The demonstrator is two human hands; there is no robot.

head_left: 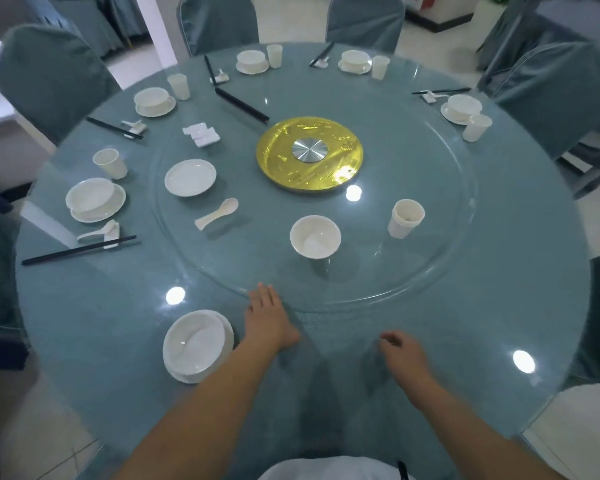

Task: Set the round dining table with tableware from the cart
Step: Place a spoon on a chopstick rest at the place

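Dim, bluish shot with heavy fisheye bend

Ceiling lamps glare as white spots on the glass table [465,341] beside both hands; chairs [49,81] at the far edges smear and curve, overall soft.

Your left hand [269,318] lies flat with straight fingers, its fingertips at the near rim of the glass turntable [440,282]. Your right hand [400,353] hovers beside it over the round table [465,358], fingers loosely curled, holding nothing. Just left of your left hand, a bowl on a plate [196,346] sits near the table edge. Beyond your hands, on the turntable, stand a loose bowl [315,236], a cup [405,218] to its right, and a spoon [216,213] and small plate [190,177] to its left.
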